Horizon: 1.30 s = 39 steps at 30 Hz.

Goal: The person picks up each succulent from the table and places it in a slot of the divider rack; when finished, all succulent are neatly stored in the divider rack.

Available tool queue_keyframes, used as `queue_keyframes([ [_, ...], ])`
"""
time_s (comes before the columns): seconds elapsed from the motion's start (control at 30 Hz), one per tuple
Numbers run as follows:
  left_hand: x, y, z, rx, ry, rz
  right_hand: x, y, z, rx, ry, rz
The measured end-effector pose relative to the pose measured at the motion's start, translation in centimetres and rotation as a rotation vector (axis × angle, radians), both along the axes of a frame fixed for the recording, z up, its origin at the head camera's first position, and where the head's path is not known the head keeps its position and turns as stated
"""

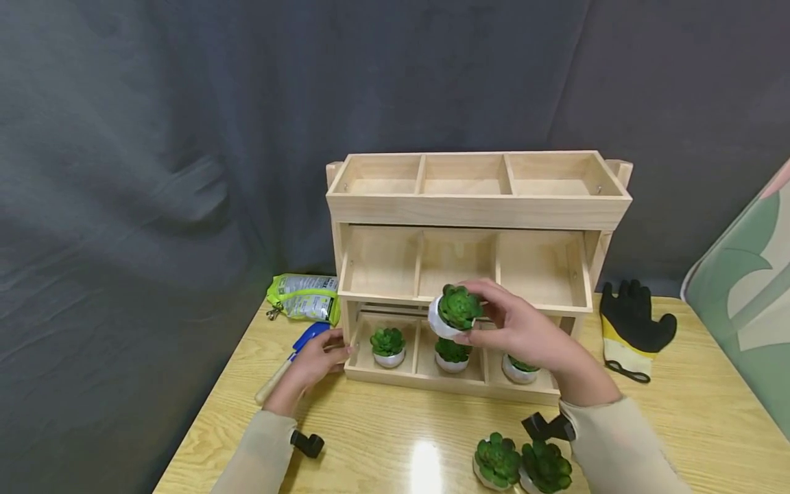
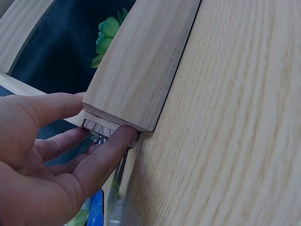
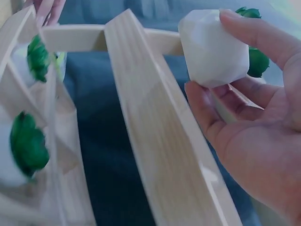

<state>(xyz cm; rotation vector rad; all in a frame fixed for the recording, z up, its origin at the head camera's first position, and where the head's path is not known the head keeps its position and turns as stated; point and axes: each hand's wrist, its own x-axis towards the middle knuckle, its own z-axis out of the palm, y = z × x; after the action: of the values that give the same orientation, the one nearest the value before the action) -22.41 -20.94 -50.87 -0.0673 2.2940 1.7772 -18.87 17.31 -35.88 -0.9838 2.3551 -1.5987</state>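
My right hand grips a potted succulent by its white faceted pot, with thumb and fingers on opposite sides. It is raised in front of the middle tier of a three-tier wooden plant stand, overlapping that tier's front board in the head view. My left hand holds the left end of the stand's bottom tier, thumb and fingertips at the corner of the front board. In this bottom tier stand a succulent on the left, another in the middle and a third on the right.
Two more potted succulents, one beside the other, stand at the table's front. A blue-headed hand tool and a yellow-green bag lie left of the stand. To its right lies a black and yellow glove.
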Motion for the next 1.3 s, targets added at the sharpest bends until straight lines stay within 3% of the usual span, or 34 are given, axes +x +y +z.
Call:
queue_keyframes([
  [0.23, 0.1, 0.1, 0.1, -0.022, 0.005, -0.008, -2.2, -3.4, 1.8, 0.013, 0.01, 0.002],
  [0.63, -0.1, -0.2, 0.0, -0.031, 0.006, -0.009, -6.4, -9.2, 3.8, 0.13, -0.028, -0.129],
  [0.87, 0.0, -0.3, -0.1, -0.008, 0.002, -0.025, -8.7, -12.1, 4.8, 0.204, 0.015, -0.168],
  [1.03, 0.0, -0.2, 0.0, -0.001, 0.004, -0.034, -9.7, -13.6, 4.9, 0.272, 0.027, -0.18],
  [1.3, -0.1, -0.2, 0.0, -0.01, -0.003, -0.043, -10.3, -15.6, 4.5, 0.48, 0.079, -0.257],
])
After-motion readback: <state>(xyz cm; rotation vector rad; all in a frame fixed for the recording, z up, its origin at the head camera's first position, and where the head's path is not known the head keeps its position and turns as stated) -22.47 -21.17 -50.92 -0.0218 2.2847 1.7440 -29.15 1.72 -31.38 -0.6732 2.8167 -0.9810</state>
